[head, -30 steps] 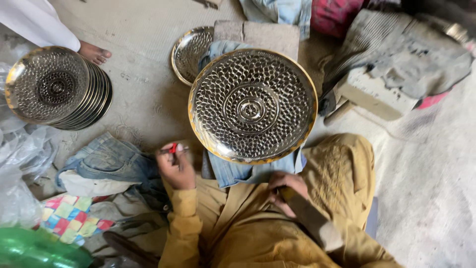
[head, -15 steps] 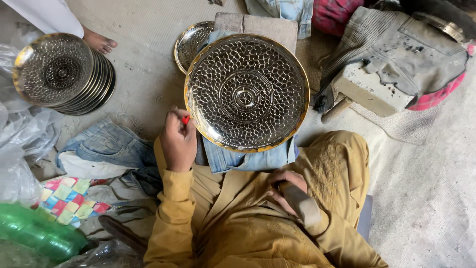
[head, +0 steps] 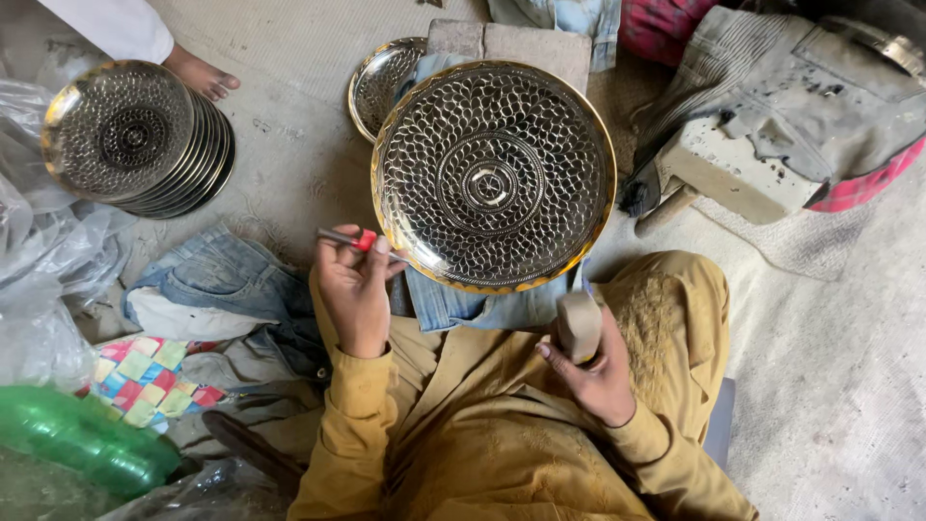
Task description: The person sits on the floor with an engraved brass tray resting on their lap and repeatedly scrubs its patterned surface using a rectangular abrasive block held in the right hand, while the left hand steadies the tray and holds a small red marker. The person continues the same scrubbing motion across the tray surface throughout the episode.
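A large round metal plate with an engraved leaf pattern and a gold rim lies on a pad of denim cloth in front of me. My left hand holds a thin metal punch with a red band just left of the plate's rim. My right hand grips the handle of a wooden mallet below the plate's lower right edge, over my knee.
A stack of similar engraved plates sits at the upper left, a single smaller plate behind the big one. Another person's bare foot is near the stack. Plastic sheets, a green bottle, jeans, a stone block surround me.
My right hand has lifted off my lap and now holds the wooden mallet up near the plate. My left hand with the punch has stayed at the plate's left rim.
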